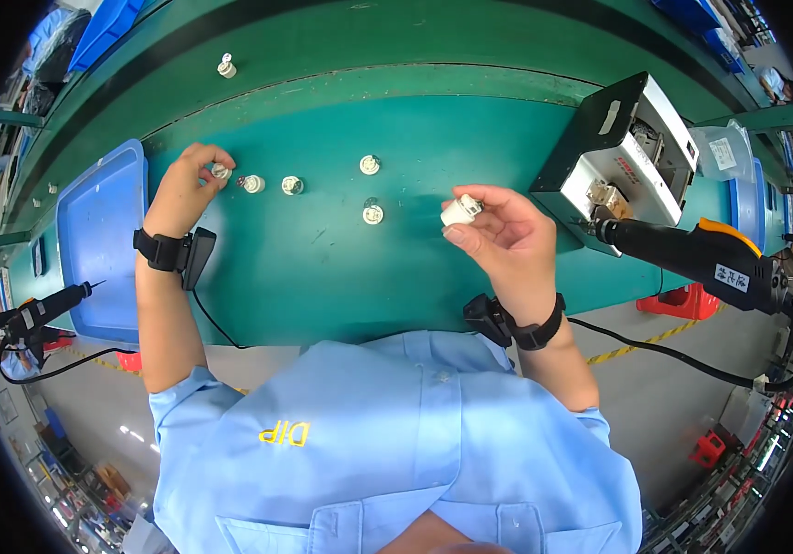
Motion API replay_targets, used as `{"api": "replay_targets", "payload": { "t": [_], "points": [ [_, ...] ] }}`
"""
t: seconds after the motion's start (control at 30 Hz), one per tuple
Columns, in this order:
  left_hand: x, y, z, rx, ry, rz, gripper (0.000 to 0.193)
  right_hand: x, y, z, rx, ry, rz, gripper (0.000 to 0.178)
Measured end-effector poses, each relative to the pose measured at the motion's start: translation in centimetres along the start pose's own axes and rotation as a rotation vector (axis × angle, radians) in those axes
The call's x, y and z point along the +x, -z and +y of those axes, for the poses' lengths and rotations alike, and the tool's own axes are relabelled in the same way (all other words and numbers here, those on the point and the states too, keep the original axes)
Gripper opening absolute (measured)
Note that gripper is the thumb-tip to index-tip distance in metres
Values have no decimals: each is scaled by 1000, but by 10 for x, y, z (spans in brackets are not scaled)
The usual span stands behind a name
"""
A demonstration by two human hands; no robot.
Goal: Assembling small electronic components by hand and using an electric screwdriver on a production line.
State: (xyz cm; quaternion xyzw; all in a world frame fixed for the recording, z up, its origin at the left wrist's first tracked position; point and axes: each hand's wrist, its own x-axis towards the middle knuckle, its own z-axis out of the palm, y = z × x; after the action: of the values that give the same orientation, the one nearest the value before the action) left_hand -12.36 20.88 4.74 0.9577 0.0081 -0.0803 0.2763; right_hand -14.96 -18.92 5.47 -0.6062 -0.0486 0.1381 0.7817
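Though apart, white fitting (458,211) in right hand (518,240); another (221,172) in left hand (184,189)

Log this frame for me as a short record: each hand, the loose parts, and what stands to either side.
Left hand: thumb and finger around a small white part
Right hand: holds a white cylindrical part between thumb and fingers
Loose on green work surface: four white pieces, apart from one another
Back ledge: one more white piece
Left side: blue tray, black power tool
Right side: black-and-silver machine, second black power tool
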Motion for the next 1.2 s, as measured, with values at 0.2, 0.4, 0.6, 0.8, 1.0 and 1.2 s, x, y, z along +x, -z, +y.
{"api": "replay_targets", "payload": {
  "t": [0.2,0.4,0.6,0.8,1.0,1.2],
  "points": [
    [-18,3,36,292,-90,368,34,-6,-5,-3,-86,63,10,37],
    [-44,-42,163,-467,-405,75,49,-15,-22,-13,-769,433,87,36],
    [-49,-107,211,-852,-404,-115,39,-32,-22,-20,-964,572,90,38],
    [-28,-123,202,-498,-516,-148,29,-108,55,-74,-1014,989,-52,29],
    [-20,-168,192,-534,-467,-278,21,-114,130,-139,-542,1009,845,43],
    [-26,-184,198,-395,-434,-242,26,-42,119,-123,-457,670,54,78]
  ]
}}
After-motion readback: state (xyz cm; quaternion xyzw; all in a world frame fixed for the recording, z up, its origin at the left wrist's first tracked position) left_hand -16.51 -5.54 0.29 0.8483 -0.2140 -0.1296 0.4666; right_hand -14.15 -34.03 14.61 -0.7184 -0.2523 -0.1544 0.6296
